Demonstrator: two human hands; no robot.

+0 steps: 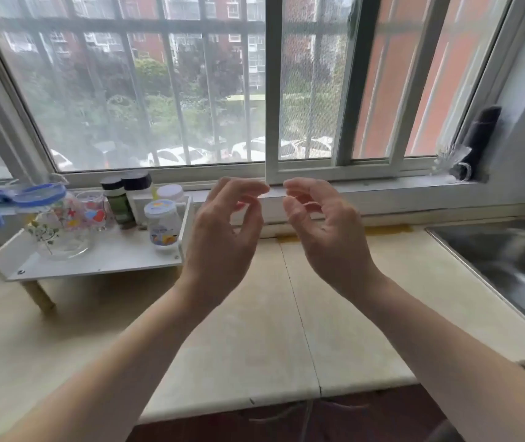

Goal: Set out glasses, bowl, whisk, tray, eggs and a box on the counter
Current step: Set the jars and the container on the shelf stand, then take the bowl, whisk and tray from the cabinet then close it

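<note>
My left hand (pixel 222 231) and my right hand (pixel 328 231) are both raised above the beige counter (pixel 254 330), palms facing each other, fingers loosely curled and holding nothing. No bowl, whisk, tray, eggs or box shows in the head view. A patterned drinking glass (pixel 93 210) stands on a small white shelf (pixel 95 260) at the left, well away from both hands.
On the white shelf are a glass pitcher with a blue lid (pixel 47 218), a small white-lidded jar (pixel 162 224) and dark-capped bottles (pixel 120 199). A steel sink (pixel 506 266) lies at the right. A barred window (pixel 191 90) runs behind the counter.
</note>
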